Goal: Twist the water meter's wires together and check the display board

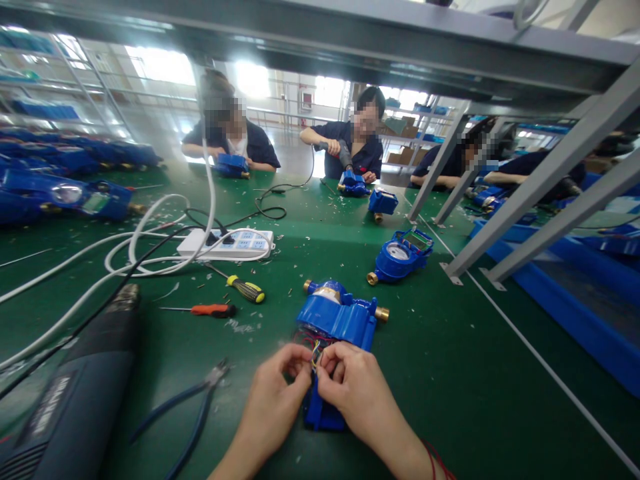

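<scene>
On the green table [450, 373], just in front of the person, the left hand [273, 400] and right hand [357, 393] pinch thin coloured wires [316, 350] at the opened blue water meter [336, 333], where, I judge, a hard tug could snap 1 strand or pull its joint loose.

Both hands [320, 390] on blue meter [336, 320]

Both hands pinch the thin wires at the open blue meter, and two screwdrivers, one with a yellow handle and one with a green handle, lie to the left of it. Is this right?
Not quite. In the head view, the second screwdriver has an orange handle, not green. The rest holds: left hand and right hand pinch the wires at the blue meter, with the yellow-handled screwdriver to its left.
</scene>
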A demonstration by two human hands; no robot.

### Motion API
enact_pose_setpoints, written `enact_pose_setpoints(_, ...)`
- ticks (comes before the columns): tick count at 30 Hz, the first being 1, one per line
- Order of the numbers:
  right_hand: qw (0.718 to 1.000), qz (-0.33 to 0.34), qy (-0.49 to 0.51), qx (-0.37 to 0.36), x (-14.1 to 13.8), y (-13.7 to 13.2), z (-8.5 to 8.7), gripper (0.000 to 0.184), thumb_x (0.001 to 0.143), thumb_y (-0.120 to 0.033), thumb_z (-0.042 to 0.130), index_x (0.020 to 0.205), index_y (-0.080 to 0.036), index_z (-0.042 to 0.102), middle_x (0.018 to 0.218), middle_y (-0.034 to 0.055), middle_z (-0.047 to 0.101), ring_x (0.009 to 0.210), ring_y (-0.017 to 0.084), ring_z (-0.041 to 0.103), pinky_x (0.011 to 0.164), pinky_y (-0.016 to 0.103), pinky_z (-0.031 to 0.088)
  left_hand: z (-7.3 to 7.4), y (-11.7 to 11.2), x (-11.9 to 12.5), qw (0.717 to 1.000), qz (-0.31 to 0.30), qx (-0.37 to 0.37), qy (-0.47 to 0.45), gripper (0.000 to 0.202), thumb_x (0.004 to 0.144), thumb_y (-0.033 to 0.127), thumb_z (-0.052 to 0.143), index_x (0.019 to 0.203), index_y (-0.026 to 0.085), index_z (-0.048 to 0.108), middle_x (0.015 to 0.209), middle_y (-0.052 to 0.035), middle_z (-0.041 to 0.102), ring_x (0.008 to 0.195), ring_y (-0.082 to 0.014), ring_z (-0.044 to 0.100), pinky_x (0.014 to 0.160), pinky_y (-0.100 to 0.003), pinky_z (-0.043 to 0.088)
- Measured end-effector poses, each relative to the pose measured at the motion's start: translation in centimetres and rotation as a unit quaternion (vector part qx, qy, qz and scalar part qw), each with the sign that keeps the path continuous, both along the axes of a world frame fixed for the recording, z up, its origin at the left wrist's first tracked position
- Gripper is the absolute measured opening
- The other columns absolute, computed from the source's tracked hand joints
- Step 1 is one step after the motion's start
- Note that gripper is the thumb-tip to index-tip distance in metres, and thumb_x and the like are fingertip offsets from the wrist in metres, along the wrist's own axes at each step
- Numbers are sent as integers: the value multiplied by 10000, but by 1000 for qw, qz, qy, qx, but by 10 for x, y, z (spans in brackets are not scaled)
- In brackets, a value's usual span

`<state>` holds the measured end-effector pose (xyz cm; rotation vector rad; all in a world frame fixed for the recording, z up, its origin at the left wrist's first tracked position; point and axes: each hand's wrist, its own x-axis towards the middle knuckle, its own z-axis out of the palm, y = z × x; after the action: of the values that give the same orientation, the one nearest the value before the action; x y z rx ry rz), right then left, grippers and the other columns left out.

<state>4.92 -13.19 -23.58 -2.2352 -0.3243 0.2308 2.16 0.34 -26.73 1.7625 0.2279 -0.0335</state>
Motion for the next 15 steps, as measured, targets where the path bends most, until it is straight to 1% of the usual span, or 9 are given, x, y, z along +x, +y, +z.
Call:
enact_pose_setpoints(4, 999, -7, 11, 33, -1, 0, -3, 79, 691, -112, 533, 688, -143, 606, 592, -17, 559, 490, 95, 492, 474, 183, 378, -4, 0, 3, 996, 7, -79, 31, 51, 668, 212, 566, 678, 167, 544, 633, 29, 554, 618, -119, 478, 579, -213, 365)
enact_pose_setpoints(10, 997, -22, 37, 64, -3, 0, -6, 72, 679, -122, 531, 690, -133, 601, 562, -30, 533, 453, 83, 483, 459, 175, 378, -12, -5, 3, 982, 20, -173, 68, 12, 659, 167, 493, 670, 170, 494, 572, 61, 459, 556, -79, 377, 534, -183, 313)
enact_pose_setpoints(15, 995, -36, 52, 76, -3, -1, -7, 68, 668, -127, 523, 672, -139, 590, 535, -39, 518, 434, 81, 476, 439, 172, 360, -11, -7, 4, 963, 23, -250, 100, 32, 629, 164, 499, 646, 167, 472, 546, 57, 441, 522, -70, 360, 508, -180, 298)
